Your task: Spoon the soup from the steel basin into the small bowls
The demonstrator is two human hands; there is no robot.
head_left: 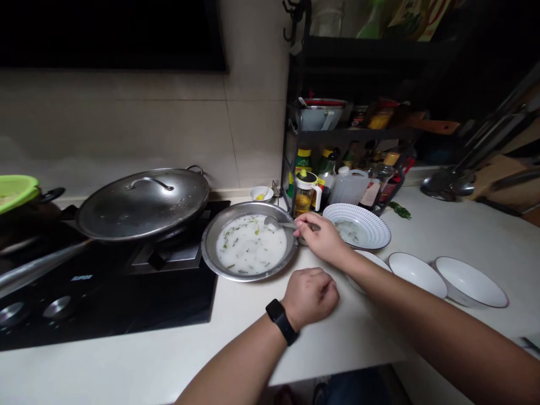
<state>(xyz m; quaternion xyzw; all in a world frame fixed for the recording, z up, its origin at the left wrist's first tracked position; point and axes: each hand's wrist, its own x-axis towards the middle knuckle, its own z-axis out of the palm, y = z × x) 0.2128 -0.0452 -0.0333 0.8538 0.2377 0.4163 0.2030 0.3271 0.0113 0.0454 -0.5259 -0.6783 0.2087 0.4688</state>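
Observation:
My right hand [317, 237] is closed around the handle of a metal spoon [287, 225]. The spoon's bowl dips toward the right part of a steel basin [206, 250], which holds a milky white liquid [252, 250] with green bits floating in it. In front of the basin, my left hand [311, 295] is curled into a fist over the white counter, a black watch [282, 320] on its wrist. Nothing shows in that fist. Just beyond my right hand stands a patterned white bowl [377, 228] with some pale liquid at its bottom.
White bowls [415, 275] line the counter at right, one partly behind my right forearm. To the left, a lidded wok [147, 205] sits on the black stove [139, 306]. Behind stand a small white dish [258, 194], an oil jug [304, 197] and a dark rack [358, 135] of bottles.

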